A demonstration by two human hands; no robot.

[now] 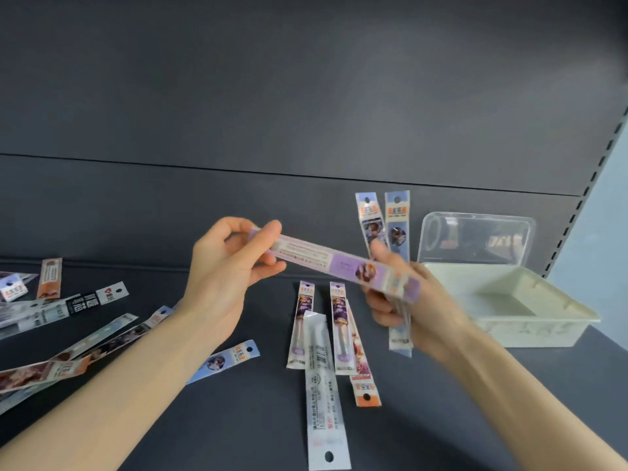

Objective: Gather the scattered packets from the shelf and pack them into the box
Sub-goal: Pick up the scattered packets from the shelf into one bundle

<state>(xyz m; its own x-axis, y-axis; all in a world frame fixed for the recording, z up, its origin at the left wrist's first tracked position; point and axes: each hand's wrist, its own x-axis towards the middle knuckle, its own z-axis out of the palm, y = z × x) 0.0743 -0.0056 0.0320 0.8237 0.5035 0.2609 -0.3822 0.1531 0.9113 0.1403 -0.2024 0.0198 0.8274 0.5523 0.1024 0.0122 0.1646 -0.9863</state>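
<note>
Head view, entry one: purple packet (326, 258), which I logged pinched at one end by the left hand (224, 266) (thumb over curled fingers), its far end meeting the bundle of packets (397, 219) gripped in the right hand (421, 304). Entry two: box (543, 322), lid (475, 234) up, just right of that hand. Entry three: loose packets (324, 385) lay across the shelf (238, 426). Risk, as I judged it: slick wrappers could fan and slip from the bundle at handover.

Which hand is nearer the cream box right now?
Right. The right hand sits just left of the cream box, almost beside its rim; the left hand is farther left, across the purple packet.
</note>
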